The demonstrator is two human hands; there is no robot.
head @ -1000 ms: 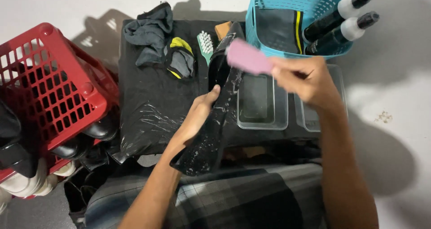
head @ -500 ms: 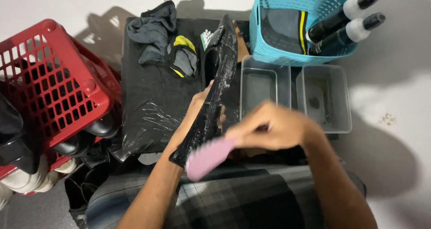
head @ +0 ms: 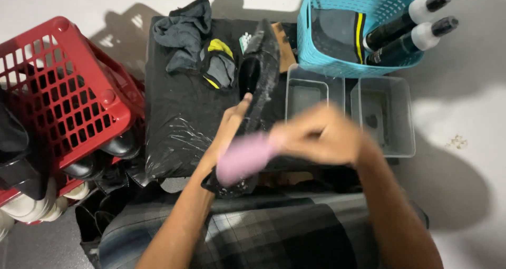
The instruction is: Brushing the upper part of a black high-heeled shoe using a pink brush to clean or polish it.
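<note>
Glossy black shoe [head: 258, 74], crinkled shiny plastic sheet [head: 179, 137], matt pink brush [head: 243, 158].

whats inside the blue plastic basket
Inside the blue plastic lattice basket, a folded dark grey cloth with a yellow stripe leans on the wall, and two black bottles with white collars stick out over the rim. The basket's bottom is covered.

The floor [head: 79, 5] is pale, smooth and light grey, lit brightly from above so that hard, dark shadows fall beside everything standing on it. A low black surface [head: 179, 116] covered in shiny plastic sheeting sits in the middle. To the left stands a red latticed crate [head: 63, 84]; at the upper right, a turquoise woven basket [head: 337, 63]. A few small brownish specks [head: 457, 141] mark the floor at the right.
</note>
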